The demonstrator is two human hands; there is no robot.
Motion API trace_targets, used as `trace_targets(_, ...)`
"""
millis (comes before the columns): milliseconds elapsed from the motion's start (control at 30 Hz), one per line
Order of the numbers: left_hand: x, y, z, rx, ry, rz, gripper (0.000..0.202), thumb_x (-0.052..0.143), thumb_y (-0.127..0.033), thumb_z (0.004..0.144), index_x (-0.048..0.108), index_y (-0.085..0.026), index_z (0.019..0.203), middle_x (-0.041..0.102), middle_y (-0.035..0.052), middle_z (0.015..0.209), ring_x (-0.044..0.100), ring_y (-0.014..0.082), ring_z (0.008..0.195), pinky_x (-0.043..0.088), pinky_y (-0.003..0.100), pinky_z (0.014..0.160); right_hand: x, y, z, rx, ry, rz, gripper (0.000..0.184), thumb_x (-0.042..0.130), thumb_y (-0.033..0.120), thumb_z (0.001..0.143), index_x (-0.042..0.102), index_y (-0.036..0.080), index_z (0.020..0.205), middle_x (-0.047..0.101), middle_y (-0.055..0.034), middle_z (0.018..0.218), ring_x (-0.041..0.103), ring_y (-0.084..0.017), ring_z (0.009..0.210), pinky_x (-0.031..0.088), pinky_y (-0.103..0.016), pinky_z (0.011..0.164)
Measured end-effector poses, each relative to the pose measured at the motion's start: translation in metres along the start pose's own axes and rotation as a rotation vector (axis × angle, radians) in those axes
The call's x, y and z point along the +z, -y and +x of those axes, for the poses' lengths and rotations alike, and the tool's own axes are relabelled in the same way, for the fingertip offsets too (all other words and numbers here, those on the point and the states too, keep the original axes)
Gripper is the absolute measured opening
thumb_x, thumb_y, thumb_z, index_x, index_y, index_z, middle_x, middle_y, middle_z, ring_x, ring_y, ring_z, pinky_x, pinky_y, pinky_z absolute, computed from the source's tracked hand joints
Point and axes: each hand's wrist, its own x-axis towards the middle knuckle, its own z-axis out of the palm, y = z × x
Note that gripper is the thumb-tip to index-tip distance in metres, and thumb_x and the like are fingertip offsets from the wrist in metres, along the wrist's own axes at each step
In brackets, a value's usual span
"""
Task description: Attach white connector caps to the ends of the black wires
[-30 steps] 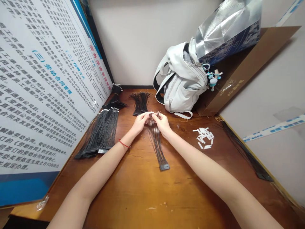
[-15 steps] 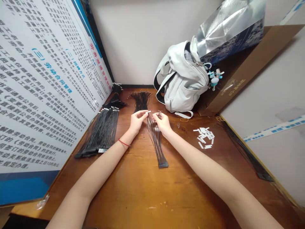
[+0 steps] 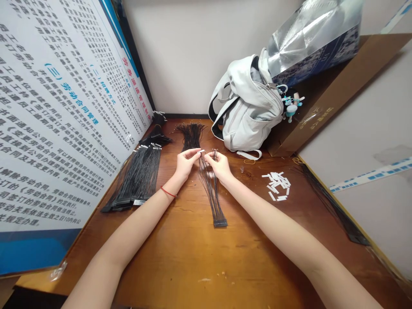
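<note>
My left hand [image 3: 186, 163] pinches a small white connector [image 3: 201, 151] at its fingertips. My right hand [image 3: 220, 166] is closed on the loose ends of a bundle of thin black wires [image 3: 210, 193], just right of the connector. The bundle runs toward me across the wooden table [image 3: 199, 257] and ends in a black connector block [image 3: 220, 223] lying flat. The two hands almost touch above the far end of the bundle.
A pile of finished black wire bundles [image 3: 137, 180] lies at the left by a large printed board [image 3: 58, 111]. More black wires [image 3: 190, 134] lie behind the hands. Small white connectors [image 3: 277, 185] are scattered at the right. A grey backpack [image 3: 249, 111] and a cardboard box [image 3: 325, 90] fill the far corner.
My hands drew slightly apart, then came back together at the wire ends. The view shifted a little; the wire bundle stays on the table.
</note>
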Motion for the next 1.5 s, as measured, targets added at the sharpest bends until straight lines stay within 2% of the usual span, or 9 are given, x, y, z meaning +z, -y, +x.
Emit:
trace_targets(200,-0.0001,0.0003,0.0006,0.007,-0.005,-0.002,0.028,0.075,-0.027,0.057,0.070,-0.015,0.081,0.070,0.0078,0.088,0.064,0.0193,0.085,0.047,0.035,0.086,0.0001,0.0016,-0.0005,0.019,-0.030,0.048,0.036,0.067,0.049,0.061,0.055,0.017,0.071,0.057,-0.0002,0.066,0.055,-0.014,0.065,0.046,-0.026,0.064)
trace_targets(467,-0.0011,0.0013,0.0009,0.019,-0.006,0.025,0.028,0.074,-0.029,0.059,0.070,-0.015,0.083,0.070,0.0081,0.089,0.064,0.0200,0.086,0.046,0.036,0.088,0.0009,0.0021,-0.0021,-0.048,-0.036,0.018,0.029,0.069,0.043,0.062,0.058,0.017,0.071,0.060,-0.0013,0.072,0.054,-0.015,0.069,0.045,-0.027,0.067)
trace_targets(767,-0.0001,-0.0018,-0.0003,0.022,0.002,0.026,0.029,0.075,-0.029,0.058,0.070,-0.015,0.083,0.070,0.0080,0.088,0.064,0.0198,0.085,0.047,0.037,0.087,-0.0003,-0.0050,0.0010,-0.076,0.029,-0.054,0.027,0.064,0.043,0.064,0.059,0.017,0.068,0.059,-0.0009,0.069,0.052,-0.015,0.065,0.043,-0.027,0.065)
trace_targets(1500,0.0017,-0.0022,-0.0018,0.043,0.031,0.035,0.026,0.075,-0.028,0.058,0.071,-0.016,0.081,0.071,0.0076,0.088,0.065,0.0201,0.084,0.047,0.038,0.089,0.0001,-0.0025,-0.0001,-0.044,0.013,-0.037,0.023,0.060,0.040,0.064,0.056,0.017,0.065,0.054,0.0007,0.064,0.047,-0.013,0.061,0.039,-0.026,0.061)
